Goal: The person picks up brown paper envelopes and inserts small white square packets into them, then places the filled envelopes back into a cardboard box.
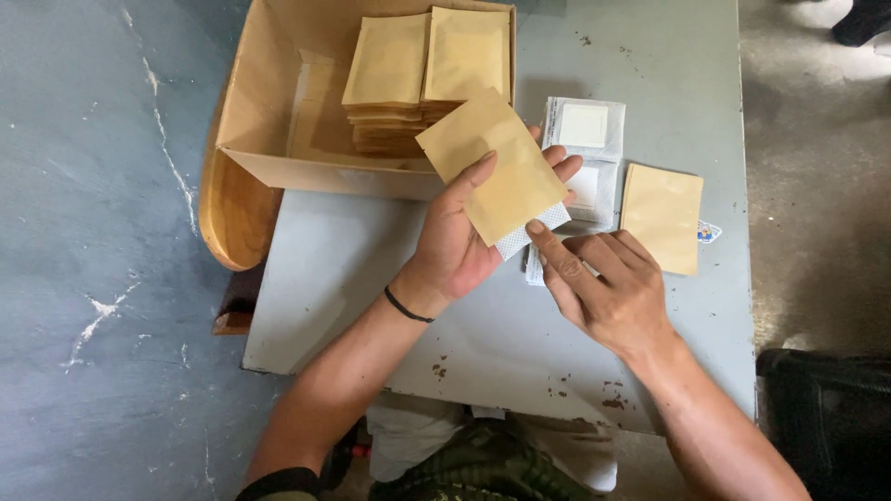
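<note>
My left hand (459,237) holds a tan paper pouch (492,162) above the grey table (371,278), thumb on its front. A white mesh sachet (529,232) sticks out of the pouch's lower end. My right hand (603,283) is just below it, index finger and thumb touching the sachet's exposed edge. Several white sachets (587,148) lie on the table behind my hands. One flat tan pouch (661,218) lies to the right of them.
An open cardboard box (269,121) at the table's back left holds two stacks of tan pouches (427,70). A wooden curved piece (232,218) sits below the box's left side. The floor is blue-grey on the left.
</note>
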